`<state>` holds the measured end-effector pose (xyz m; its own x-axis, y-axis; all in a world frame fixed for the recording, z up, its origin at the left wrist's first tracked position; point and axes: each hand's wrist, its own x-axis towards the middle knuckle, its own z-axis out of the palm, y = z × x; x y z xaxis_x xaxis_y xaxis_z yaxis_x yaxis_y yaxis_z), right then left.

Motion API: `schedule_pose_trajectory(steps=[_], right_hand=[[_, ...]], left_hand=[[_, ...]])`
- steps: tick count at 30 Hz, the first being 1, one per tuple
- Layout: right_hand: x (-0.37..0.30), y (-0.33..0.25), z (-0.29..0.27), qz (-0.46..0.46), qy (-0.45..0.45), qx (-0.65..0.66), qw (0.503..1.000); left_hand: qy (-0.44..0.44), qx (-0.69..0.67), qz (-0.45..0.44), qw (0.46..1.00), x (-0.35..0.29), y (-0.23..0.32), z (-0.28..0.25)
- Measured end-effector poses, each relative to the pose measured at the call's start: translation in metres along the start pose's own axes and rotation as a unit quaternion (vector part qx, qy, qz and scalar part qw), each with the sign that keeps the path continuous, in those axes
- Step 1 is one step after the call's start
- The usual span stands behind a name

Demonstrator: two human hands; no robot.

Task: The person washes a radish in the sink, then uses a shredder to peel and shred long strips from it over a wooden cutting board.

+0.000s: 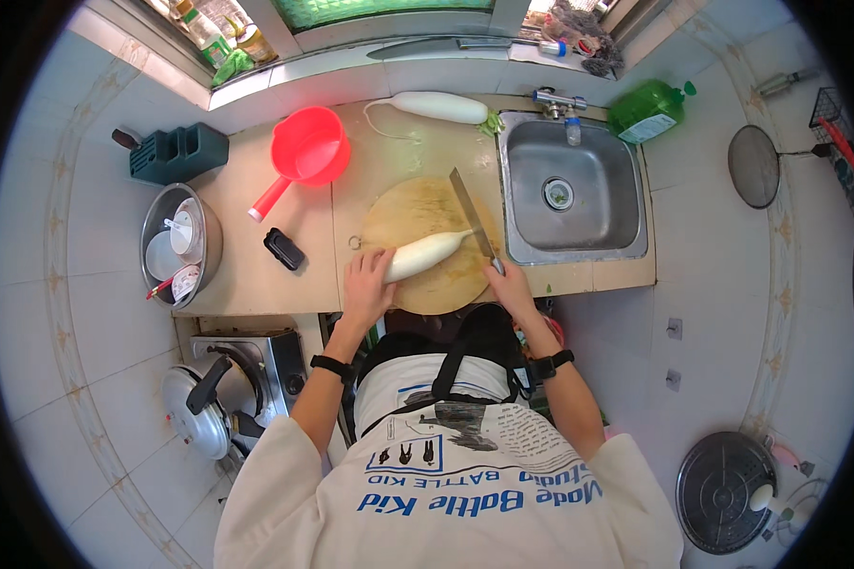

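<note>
A peeled-looking white radish (425, 254) lies slantwise on a round wooden cutting board (403, 204), its thin root tip pointing to the far right. My left hand (368, 282) grips its thick near end. In my right hand (510, 286) is the handle of a kitchen knife (471, 211). The blade stretches away from me across the board's right side, close by the radish's root tip; whether it touches the tip I cannot tell. Behind the board lies a second white radish (438, 107) with a green stem end and a long thin root.
A steel sink (579, 254) adjoins the board on the right, with a green jug (647, 111) behind it. Leftward are a red dipper (309, 147), a black object (284, 248), a bowl of dishes (211, 248) and a green knife block (182, 152). A pressure cooker (195, 417) sits lower left.
</note>
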<state>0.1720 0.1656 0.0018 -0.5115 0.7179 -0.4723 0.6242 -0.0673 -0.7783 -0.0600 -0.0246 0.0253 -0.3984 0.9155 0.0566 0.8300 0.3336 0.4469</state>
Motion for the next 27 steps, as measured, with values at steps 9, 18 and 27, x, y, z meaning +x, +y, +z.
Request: schedule_pose_trajectory(steps=[9,18,27], right_hand=[[-0.005,0.004,-0.002,-0.008,0.006,0.006,1.000],[-0.005,0.008,-0.003,-0.012,0.021,0.018,1.000],[-0.008,0.016,0.004,-0.016,0.004,-0.016,1.000]], left_hand=[[0.011,-0.058,0.023,0.998,-0.003,-0.015,-0.007],[-0.071,-0.148,-0.042,0.985,0.000,-0.012,-0.026],[-0.019,-0.436,-0.159,0.885,0.013,-0.002,-0.040]])
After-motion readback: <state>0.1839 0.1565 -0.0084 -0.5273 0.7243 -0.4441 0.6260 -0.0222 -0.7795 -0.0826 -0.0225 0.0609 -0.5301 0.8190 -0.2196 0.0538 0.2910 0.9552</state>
